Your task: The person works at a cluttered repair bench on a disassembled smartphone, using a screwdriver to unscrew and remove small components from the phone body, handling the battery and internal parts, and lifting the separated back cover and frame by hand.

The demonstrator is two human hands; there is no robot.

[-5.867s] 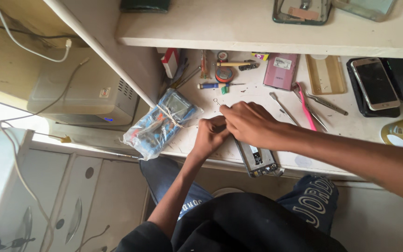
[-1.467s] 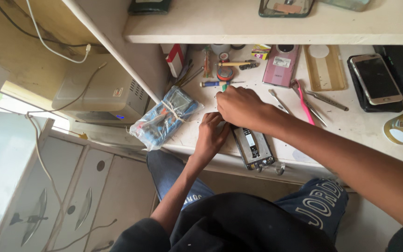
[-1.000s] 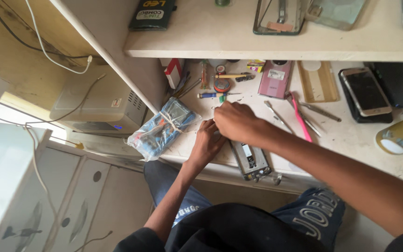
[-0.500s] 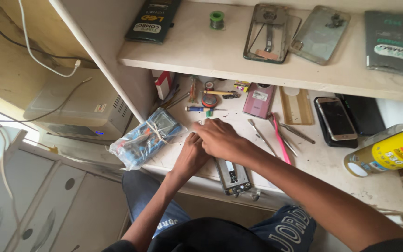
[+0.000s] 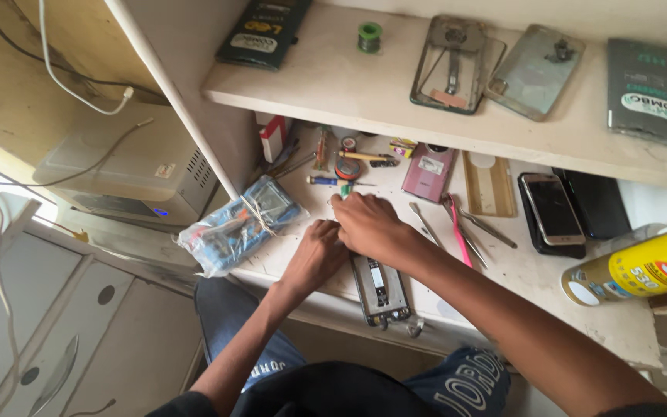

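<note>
- Phone [image 5: 380, 287] with its back off lies flat at the near edge of the worktop [image 5: 550, 286], lengthwise toward the person, its far end hidden under both hands.
- Left hand [image 5: 316, 251] is curled, fingers bent down onto the phone's far left corner; I cannot tell whether it pinches anything.
- Right hand [image 5: 370, 224] arches over the same end, fingertips drawn together as if gripping a small tool; a green-tipped bit [image 5: 345, 189] shows just beyond the knuckles, but the grip itself is hidden.
- Handling, as a judgement: the opened phone looks light, thin and stiff, yet fragile, with bare inner parts exposed, and its smooth frame may slide on the worktop.
- Best hold is probably by the long side rails, with one hand pressing the frame down; the open middle should stay untouched.
- It overhangs nothing, but it sits close to the near edge, so a shove could tip it off.
- Nearby: a plastic-wrapped bundle [image 5: 237, 224] to the left, pink tweezers [image 5: 457, 232] to the right, and a yellow can [image 5: 642, 266] at far right.
</note>
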